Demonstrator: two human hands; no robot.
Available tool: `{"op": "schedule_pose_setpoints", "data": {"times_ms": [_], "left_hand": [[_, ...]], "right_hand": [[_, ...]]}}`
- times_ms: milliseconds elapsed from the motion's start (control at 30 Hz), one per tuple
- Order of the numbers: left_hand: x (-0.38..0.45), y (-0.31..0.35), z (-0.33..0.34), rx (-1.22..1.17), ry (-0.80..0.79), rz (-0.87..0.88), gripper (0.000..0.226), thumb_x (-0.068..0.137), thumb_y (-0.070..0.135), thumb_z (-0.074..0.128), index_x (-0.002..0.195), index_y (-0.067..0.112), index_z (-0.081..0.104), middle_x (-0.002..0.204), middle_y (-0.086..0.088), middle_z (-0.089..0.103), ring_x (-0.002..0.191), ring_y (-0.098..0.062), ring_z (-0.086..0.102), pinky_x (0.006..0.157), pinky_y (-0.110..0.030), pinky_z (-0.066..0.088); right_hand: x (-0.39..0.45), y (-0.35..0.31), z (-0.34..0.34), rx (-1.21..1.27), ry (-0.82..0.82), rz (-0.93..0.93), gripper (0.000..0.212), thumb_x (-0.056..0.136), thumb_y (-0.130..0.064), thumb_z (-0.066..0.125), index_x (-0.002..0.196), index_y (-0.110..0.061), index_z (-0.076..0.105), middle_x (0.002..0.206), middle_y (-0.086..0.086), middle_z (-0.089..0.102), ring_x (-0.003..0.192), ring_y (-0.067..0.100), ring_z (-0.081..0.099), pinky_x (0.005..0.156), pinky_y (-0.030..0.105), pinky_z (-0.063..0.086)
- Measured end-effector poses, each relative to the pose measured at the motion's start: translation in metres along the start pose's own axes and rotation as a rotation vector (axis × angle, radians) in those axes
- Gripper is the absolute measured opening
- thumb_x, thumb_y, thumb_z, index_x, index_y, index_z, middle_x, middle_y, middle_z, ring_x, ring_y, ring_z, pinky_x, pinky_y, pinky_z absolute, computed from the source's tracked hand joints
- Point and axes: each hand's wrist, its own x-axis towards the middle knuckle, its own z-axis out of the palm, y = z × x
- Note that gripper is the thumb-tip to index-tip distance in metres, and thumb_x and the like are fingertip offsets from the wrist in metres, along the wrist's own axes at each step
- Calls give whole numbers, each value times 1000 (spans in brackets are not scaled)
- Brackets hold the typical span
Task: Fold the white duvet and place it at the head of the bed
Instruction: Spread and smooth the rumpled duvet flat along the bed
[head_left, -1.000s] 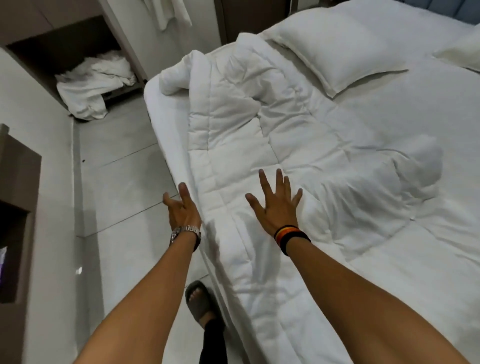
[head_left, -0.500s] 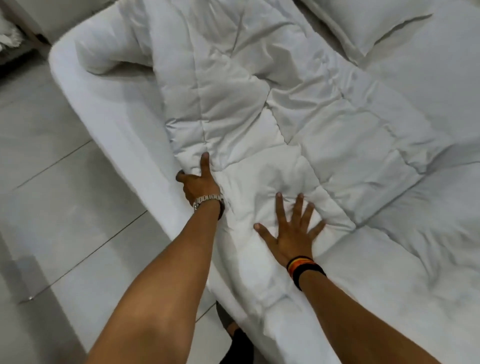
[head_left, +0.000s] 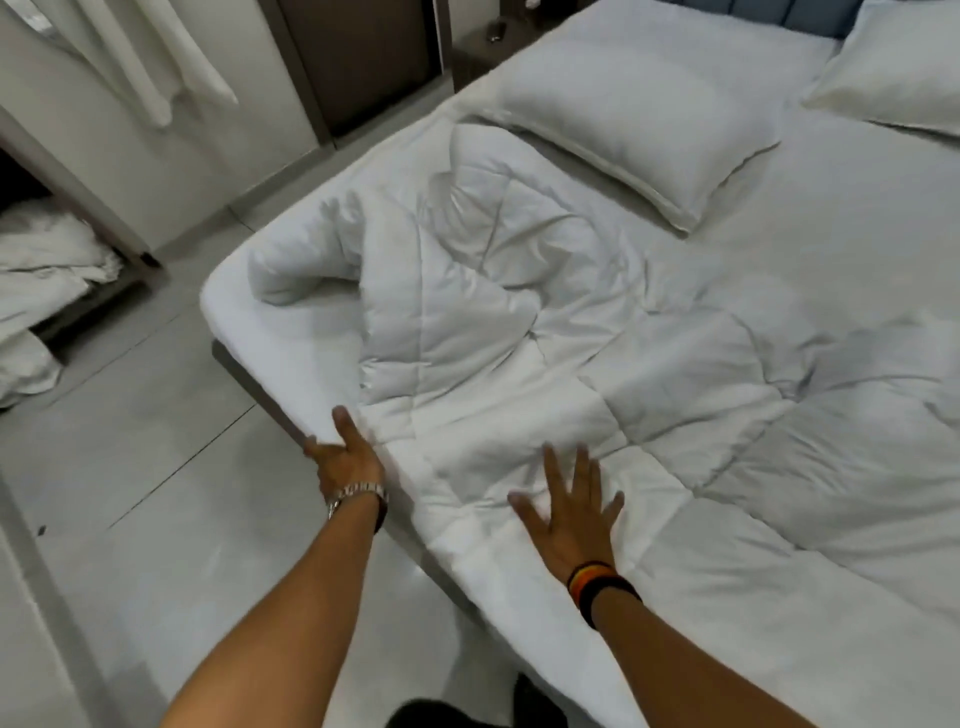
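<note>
The white duvet (head_left: 545, 332) lies crumpled across the near half of the bed (head_left: 831, 218), its rolled corner bunched toward the bed's floor-side edge and its quilted panels spreading to the near edge. The left hand (head_left: 345, 460) sits at the bed's side edge, thumb up on the duvet's border and fingers curled under it, pinching the edge; a metal watch (head_left: 358, 493) circles that wrist. The right hand (head_left: 569, 512) lies flat on the duvet, fingers spread, with striped bands (head_left: 597, 579) at its wrist. Two pillows (head_left: 639, 140) rest at the head of the bed, beyond the duvet.
</note>
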Motion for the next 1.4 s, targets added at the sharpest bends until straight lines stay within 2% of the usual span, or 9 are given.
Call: {"op": "schedule_pose_setpoints", "data": {"times_ms": [100,300,467,567,733,900,1067,1233,1400], "left_hand": [[4,57,-2,-59,-32,120,106,78,95,16,159,27,12,148,-21,52,126,-42,56,104,-51,41],[72,217,35,-169,-100,214,101,81,93,27,162,39,-2,159,-19,36,138,-44,44,113,-59,32],[136,307,110,0,-254,384,116,66,101,36,157,50,-14,151,-18,45,127,-43,54,105,-57,37],[166,311,147,185,-339,397,129,65,100,42,158,37,-21,147,-24,50,123,-46,57,100,-57,44],[222,292,147,-25,-434,264,124,70,69,80,161,17,14,146,-18,55,125,-36,59,99,-38,47],[280,344,75,-399,-304,421,100,72,38,92,150,8,36,147,-10,50,133,-21,51,99,-12,37],[313,343,-35,-484,-166,560,97,73,43,90,147,7,38,129,2,57,120,-9,59,87,-4,42],[349,253,-78,-3,-270,-16,124,75,93,41,164,18,-4,145,-24,54,126,-42,57,105,-45,42],[440,294,-70,76,-119,69,119,73,98,15,162,23,-10,160,-24,34,139,-52,41,110,-67,29]], "right_hand": [[22,-53,-34,111,211,-75,86,90,-83,27,163,-49,-3,172,3,-20,158,25,-15,121,66,-8],[138,-172,-73,155,359,-176,79,96,-81,29,161,-53,-5,173,4,-16,159,28,-12,122,65,-7],[255,-238,-48,151,239,-66,80,94,-82,27,160,-54,-9,174,3,-13,159,27,-10,120,66,-11],[290,-263,-18,78,154,18,86,86,-88,17,158,-53,-15,174,8,-5,159,30,-2,119,69,-9],[290,-279,2,45,200,43,86,86,-92,15,157,-56,-16,174,5,-3,159,27,-2,120,66,-11],[318,-354,-9,3,316,-91,87,88,-90,24,158,-56,-14,174,-1,-5,159,25,-6,119,68,-8],[309,-435,-1,-78,361,-281,95,85,-93,22,164,-46,-3,174,0,4,160,23,2,120,68,-5],[270,-409,54,-100,6,-27,91,84,-93,18,162,-51,-7,175,-1,-3,159,19,-4,119,68,-9],[292,-429,55,97,151,48,91,80,-94,10,160,-54,-8,174,0,-6,159,21,-6,121,64,-10]]}}
